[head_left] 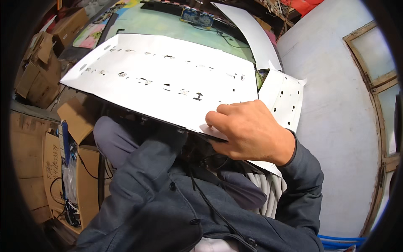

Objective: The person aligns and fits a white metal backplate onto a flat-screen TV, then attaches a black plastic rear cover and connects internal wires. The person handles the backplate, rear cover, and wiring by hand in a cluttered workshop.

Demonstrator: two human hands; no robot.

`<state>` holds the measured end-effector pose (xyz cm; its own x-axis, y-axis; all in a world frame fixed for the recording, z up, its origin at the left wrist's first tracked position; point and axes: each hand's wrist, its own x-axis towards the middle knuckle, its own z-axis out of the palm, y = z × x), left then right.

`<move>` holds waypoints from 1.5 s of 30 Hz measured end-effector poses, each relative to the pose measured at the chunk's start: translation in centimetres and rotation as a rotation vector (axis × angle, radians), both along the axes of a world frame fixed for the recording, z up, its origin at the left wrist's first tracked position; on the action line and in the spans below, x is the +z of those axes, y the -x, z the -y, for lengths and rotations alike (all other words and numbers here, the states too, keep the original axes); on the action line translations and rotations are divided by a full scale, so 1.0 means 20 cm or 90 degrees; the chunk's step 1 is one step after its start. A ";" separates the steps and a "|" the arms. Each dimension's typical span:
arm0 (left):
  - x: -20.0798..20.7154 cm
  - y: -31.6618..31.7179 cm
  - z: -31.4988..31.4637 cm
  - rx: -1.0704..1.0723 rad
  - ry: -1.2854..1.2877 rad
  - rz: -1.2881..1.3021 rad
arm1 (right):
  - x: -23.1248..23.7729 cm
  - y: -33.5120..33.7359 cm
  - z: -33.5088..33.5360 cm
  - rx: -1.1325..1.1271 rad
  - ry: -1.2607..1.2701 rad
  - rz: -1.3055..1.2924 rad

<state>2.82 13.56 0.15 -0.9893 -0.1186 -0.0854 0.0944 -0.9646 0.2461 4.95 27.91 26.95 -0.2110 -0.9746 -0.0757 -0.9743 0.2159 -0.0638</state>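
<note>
A large white sheet with rows of small cutouts covers a dark-edged flat panel tilted across my lap. At its near right edge, my right hand is closed in a pinch, the fingers curled over the top and the thumb lower, by the rim. My left sleeve runs up under the panel's near edge, and the panel hides that hand, so its fingers cannot be seen. Dark metal parts show in shadow below the rim.
Behind the panel lies a pale green table with a blue circuit board and thin cables. A curved white sheet and another white sheet with holes stand at the right, beside a wall. Cardboard boxes crowd the left.
</note>
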 end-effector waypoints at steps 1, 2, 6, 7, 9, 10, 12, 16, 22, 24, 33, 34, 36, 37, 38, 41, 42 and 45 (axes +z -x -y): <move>-0.02 -0.01 0.00 -0.005 -0.003 0.011 | 0.00 -0.01 -0.02 -0.002 0.012 0.016; -0.04 -0.03 0.01 -0.003 -0.007 0.021 | 0.01 0.00 -0.04 0.004 0.025 0.033; -0.08 -0.06 0.03 -0.007 -0.021 0.052 | 0.02 0.08 -0.15 -0.026 0.138 0.205; -0.09 -0.07 0.03 -0.009 -0.021 0.055 | -0.03 0.14 -0.18 -0.060 0.270 0.140; -0.10 -0.09 0.02 -0.020 -0.027 0.059 | -0.14 0.26 -0.27 -0.158 0.453 0.039; -0.11 -0.11 0.02 -0.016 -0.027 0.065 | -0.21 0.32 -0.32 -0.214 0.503 0.013; -0.11 -0.13 0.04 -0.011 -0.025 0.069 | -0.28 0.42 -0.39 -0.228 0.431 -0.048; -0.12 -0.17 0.03 -0.002 -0.025 0.071 | -0.34 0.41 -0.35 -0.104 0.233 -0.098; -0.14 -0.15 0.03 0.023 -0.035 0.067 | -0.38 0.53 -0.30 0.003 0.252 0.050; -0.15 -0.15 0.03 0.032 -0.039 0.061 | -0.42 0.58 -0.30 0.061 0.258 0.039; -0.16 -0.10 -0.01 0.150 0.074 0.098 | -0.53 0.60 -0.29 -0.071 0.281 0.338; -0.09 -0.09 -0.02 0.159 0.101 0.109 | -0.53 0.63 -0.31 -0.057 0.293 0.328; 0.10 -0.11 -0.04 0.182 0.182 0.145 | -0.55 0.64 -0.33 -0.110 0.307 0.421; 0.17 -0.12 -0.05 0.186 0.228 0.163 | -0.55 0.69 -0.35 -0.048 0.318 0.440; 0.17 -0.09 -0.05 0.175 0.314 0.187 | -0.59 0.71 -0.38 -0.106 0.324 0.411; 0.46 -0.11 -0.05 0.167 0.322 0.239 | -0.81 0.83 -0.53 -0.279 0.446 0.304; 0.48 -0.09 -0.04 0.157 0.314 0.232 | -0.80 0.88 -0.56 -0.234 0.323 0.161; 0.48 -0.01 -0.04 0.150 0.325 0.246 | -0.82 0.96 -0.57 -0.273 0.364 0.185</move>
